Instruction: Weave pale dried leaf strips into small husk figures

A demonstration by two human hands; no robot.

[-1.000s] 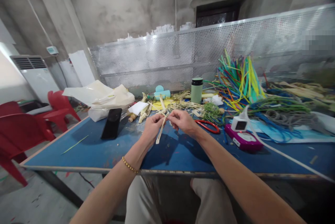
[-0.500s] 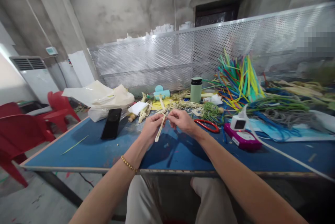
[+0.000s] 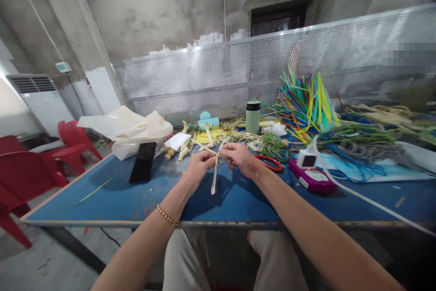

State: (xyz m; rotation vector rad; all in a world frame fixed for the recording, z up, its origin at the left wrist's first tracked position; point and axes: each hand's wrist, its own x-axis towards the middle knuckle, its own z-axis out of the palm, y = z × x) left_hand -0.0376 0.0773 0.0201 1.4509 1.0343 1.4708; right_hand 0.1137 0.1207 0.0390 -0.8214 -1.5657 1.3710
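Observation:
Pale dried-leaf strips (image 3: pixel 214 181) are held between my two hands above the table's middle, one end hanging down. My left hand (image 3: pixel 200 165) pinches them from the left, thumb and forefinger pressed together. From the right, my right hand (image 3: pixel 238 157) also pinches the strips, with its fingers curled and their tips close to the left ones. How the strips cross between the fingertips is too small to make out. Just behind lie knotted pale husk pieces (image 3: pixel 186 148) and a folded white paper (image 3: pixel 177 140).
On the blue table (image 3: pixel 102 207) lie a black phone (image 3: pixel 142 162), red-handled scissors (image 3: pixel 270 164), a magenta box with a white charger (image 3: pixel 312 176) and a green bottle (image 3: pixel 253 117). Coloured strips (image 3: pixel 313 105) and cords (image 3: pixel 361 139) heap at right. A perforated metal screen (image 3: pixel 190 82) stands behind.
The hanging end of the strips has swung right and now points nearly straight down. Both hands stay close together. The whole view has shifted slightly.

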